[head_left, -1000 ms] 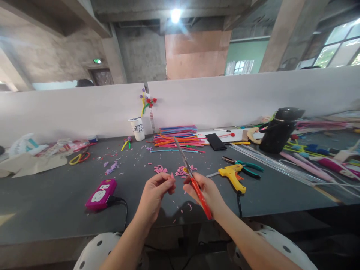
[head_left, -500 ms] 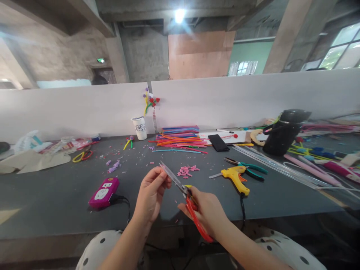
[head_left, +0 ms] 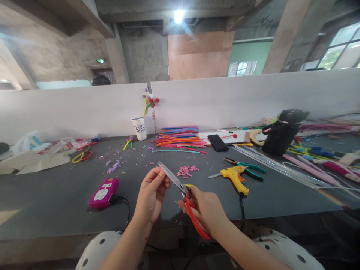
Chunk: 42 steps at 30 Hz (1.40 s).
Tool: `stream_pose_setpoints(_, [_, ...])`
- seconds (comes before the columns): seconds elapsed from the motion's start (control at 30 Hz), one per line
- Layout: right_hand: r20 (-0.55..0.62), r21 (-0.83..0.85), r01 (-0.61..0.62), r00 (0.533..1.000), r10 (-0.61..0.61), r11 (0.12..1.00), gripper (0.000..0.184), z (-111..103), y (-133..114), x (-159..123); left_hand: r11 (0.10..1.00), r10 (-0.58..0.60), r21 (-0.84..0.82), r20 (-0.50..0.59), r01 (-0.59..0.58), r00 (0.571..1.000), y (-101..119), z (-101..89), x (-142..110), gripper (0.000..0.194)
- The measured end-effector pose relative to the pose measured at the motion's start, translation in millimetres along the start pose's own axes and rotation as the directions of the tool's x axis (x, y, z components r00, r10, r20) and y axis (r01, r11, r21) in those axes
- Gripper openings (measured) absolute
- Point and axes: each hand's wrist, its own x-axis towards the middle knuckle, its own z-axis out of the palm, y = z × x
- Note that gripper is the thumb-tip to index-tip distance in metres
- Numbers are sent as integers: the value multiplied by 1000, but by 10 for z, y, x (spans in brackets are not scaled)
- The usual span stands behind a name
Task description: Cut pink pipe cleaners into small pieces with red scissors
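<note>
My right hand (head_left: 206, 210) is wrapped round the handles of a pair of scissors (head_left: 174, 180) with red grips, the blades angled up and to the left. Close to the blade tips, my left hand (head_left: 154, 189) is pinched, thumb against fingers; whatever is between them is too small or hidden to name. Just beyond the scissors lies a small heap of short pink pipe cleaner pieces (head_left: 185, 171). A cluster of purple bits (head_left: 114, 166) is on the table to the left.
Bundled pipe cleaners (head_left: 178, 137) lie at the back, beside a phone (head_left: 218, 142) and a white cup (head_left: 139, 128). A yellow glue gun (head_left: 235, 178) and teal-handled pliers (head_left: 253, 170) are to the right, before a black flask (head_left: 284, 133). A magenta device (head_left: 104, 193) with a cable sits left.
The scissors have shifted very slightly, and their blades look a little more turned to face me. Both hands stay in nearly the same place; the objects on the table have not moved.
</note>
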Motion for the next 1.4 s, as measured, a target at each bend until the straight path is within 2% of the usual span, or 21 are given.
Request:
stream_pose_setpoints(0.23, [-41,41,-12,999,14,999,24,14,25,16,999,-24,-26,-8,24,1000,23,3,7,4])
stream_pose_setpoints(0.37, [-2,173,-55,998,56,983,25,16,16,25,998,-38,-42,-2,38,999,30,14,14,3])
stream_pose_setpoints(0.53, [16,211,-28,1000,26,977,22,-7,-26,22,999,-35,-35,3,35,999,40,14,-2,5])
stream_pose_setpoints(0.6, [15,243,-53,999,51,969,22,-25,-11,44,999,-37,26,-7,38,999,33,-7,6,8])
stream_pose_setpoints(0.67, [-7,273,-102,994,108,957,25,-56,46,94,983,-41,179,-23,44,999,3,-42,36,10])
stream_pose_setpoints(0.73, [-49,287,-156,983,177,945,30,-99,145,169,906,-64,417,-33,71,997,-61,-84,91,12])
stream_pose_setpoints(0.8, [-89,302,-213,964,250,929,35,-142,269,253,754,-126,648,-19,109,992,-157,-122,166,15])
stream_pose_setpoints(0.83, [-99,305,-232,957,273,924,36,-159,331,292,717,-154,687,-12,120,988,-213,-138,210,15])
stream_pose_setpoints(1.0, [-124,314,-277,936,328,908,39,-163,534,407,617,-159,781,-5,103,987,-455,-193,437,22])
stream_pose_setpoints(1.13, [-132,326,-275,934,331,905,40,-136,572,417,520,-119,849,-41,97,992,-477,-272,523,37])
stream_pose_setpoints(1.2, [-136,333,-274,933,334,902,40,-142,583,410,456,-94,887,-35,74,995,-448,-318,493,36])
stream_pose_setpoints(1.3, [-145,345,-275,929,340,897,40,-174,605,393,355,-21,935,-5,12,1000,-425,-372,347,18])
stream_pose_setpoints(1.33, [-148,348,-275,928,342,896,40,-187,613,386,323,-3,946,10,-8,1000,-433,-383,277,20])
stream_pose_setpoints(1.4, [-156,354,-274,925,345,894,39,-212,629,372,258,-13,965,61,-56,998,-470,-391,124,39])
